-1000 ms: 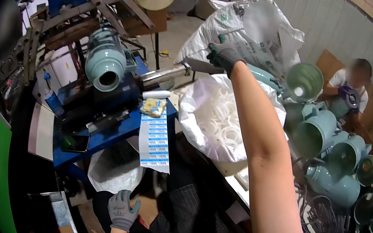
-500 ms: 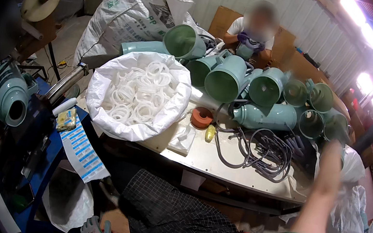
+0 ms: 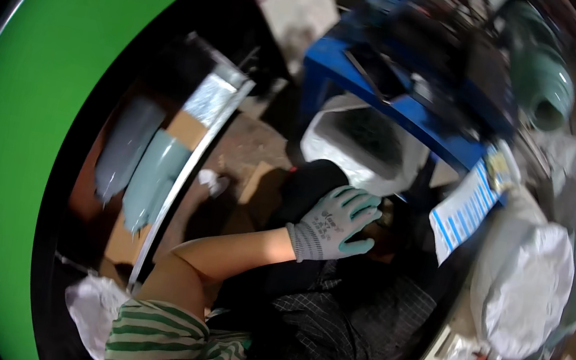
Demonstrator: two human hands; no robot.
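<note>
My left hand (image 3: 336, 224) wears a grey knit glove with teal fingertips. It lies over my dark-clothed knee (image 3: 310, 191), palm down, with the fingers stretched out and the thumb apart. Nothing shows in its grasp. Just beyond the fingers stands an open white sack (image 3: 334, 150) with dark contents, under the edge of a blue table (image 3: 448, 144). My right hand is out of the picture.
At left, a teal casing (image 3: 155, 174) and a dark grey casing (image 3: 129, 147) lie inside a metal-edged frame (image 3: 192, 163). A phone (image 3: 374, 72) rests on the blue table. A blue-striped label sheet (image 3: 464, 212) hangs near a white sack (image 3: 524, 285). Large green surface (image 3: 36, 102) at far left.
The view has swung far to the left, from the worktable toward the blue table and floor. My right arm, stretched over the worktable before, has left the picture. My gloved hand now shows fully.
</note>
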